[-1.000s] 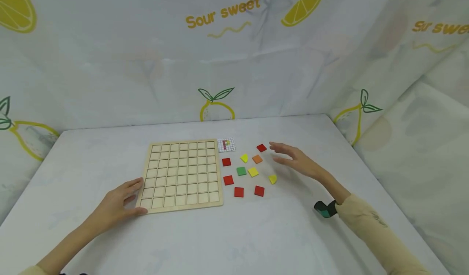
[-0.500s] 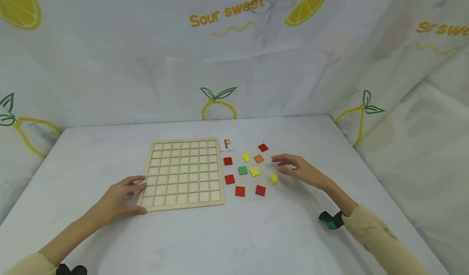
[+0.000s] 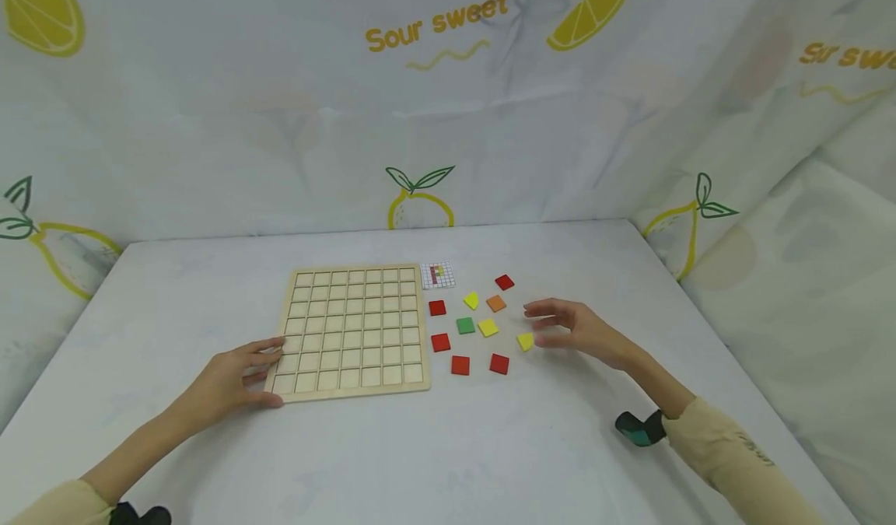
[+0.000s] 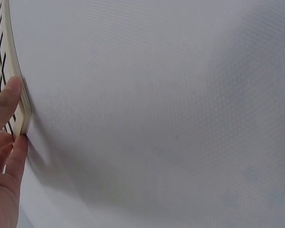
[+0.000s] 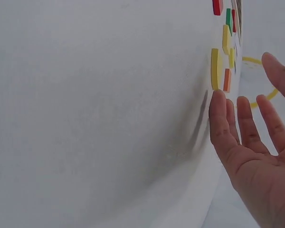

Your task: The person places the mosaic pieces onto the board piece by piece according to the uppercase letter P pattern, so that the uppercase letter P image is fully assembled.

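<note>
Wooden board (image 3: 353,330) nearest: I see left hand (image 3: 222,379) pinching its near left corner between thumb and fingers. Farther, right hand (image 3: 579,332), fingers spread, holds nothing; yellow piece (image 3: 525,341) lies just left of it, contact and long axis I cannot tell. Right hand far nearer, so reach runs leftward, I judge. Orange tile (image 3: 496,303), then far red tile (image 3: 505,282), beyond.

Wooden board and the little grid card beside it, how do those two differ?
Size: the wooden board is much larger than the grid card.
Look: the board is pale plain wood with uncoloured squares, while the card is white with some squares coloured in.
Contact: the left hand touches the board near its corner; no hand touches the card.
Both carry a grid and lie on the table.
</note>
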Demonstrator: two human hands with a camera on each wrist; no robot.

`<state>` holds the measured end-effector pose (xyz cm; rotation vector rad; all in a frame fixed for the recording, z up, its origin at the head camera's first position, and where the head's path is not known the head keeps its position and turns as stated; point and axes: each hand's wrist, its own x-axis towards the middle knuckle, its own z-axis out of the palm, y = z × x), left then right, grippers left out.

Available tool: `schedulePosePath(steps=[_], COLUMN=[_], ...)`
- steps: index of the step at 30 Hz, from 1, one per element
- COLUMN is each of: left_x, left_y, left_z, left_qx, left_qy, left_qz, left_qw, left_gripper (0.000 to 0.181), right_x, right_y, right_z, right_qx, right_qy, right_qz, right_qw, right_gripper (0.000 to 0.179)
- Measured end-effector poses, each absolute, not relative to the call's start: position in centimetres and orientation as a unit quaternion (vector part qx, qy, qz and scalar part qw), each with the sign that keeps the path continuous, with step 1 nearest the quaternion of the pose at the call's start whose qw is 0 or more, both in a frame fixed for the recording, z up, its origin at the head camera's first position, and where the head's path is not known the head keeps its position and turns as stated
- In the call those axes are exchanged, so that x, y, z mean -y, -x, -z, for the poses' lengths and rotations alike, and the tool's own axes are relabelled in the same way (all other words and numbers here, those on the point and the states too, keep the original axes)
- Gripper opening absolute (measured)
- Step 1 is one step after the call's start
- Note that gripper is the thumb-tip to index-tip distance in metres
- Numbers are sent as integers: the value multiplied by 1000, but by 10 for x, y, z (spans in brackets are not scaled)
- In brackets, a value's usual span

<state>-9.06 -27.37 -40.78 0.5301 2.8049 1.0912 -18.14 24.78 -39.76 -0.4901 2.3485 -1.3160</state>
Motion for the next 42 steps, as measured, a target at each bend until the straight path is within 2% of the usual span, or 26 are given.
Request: schedulePosePath(steps=[11, 21, 26, 30, 33, 36, 42], left_x=[275, 275, 275, 274, 274, 274, 274], left_y=[88, 87, 88, 89, 88, 87, 86], left_z=[408, 407, 408, 408, 409, 410, 411], left_qx=[-911, -906, -903, -907, -908, -907, -904], left_qy=[-164, -158, -162, -166, -159, -154, -160], left_qz=[-376, -389, -395, -385, -383, -388, -395], left_qw=[49, 54, 56, 47, 51, 54, 47], left_gripper=[75, 78, 75, 73, 74, 73, 72], right_x=[-247, -228, -229, -229, -227, -227, -230], right_y=[175, 171, 174, 178, 179, 181, 184], right_z=[410, 410, 408, 410, 412, 412, 411], right_qx=[-837, -878, -868, -883, -896, -899, -899], right_qy=[131, 139, 178, 165, 145, 143, 157], right_qz=[490, 436, 436, 416, 399, 390, 380], right_qw=[203, 139, 156, 143, 132, 139, 150], right_gripper=[53, 38, 39, 43, 38, 33, 37])
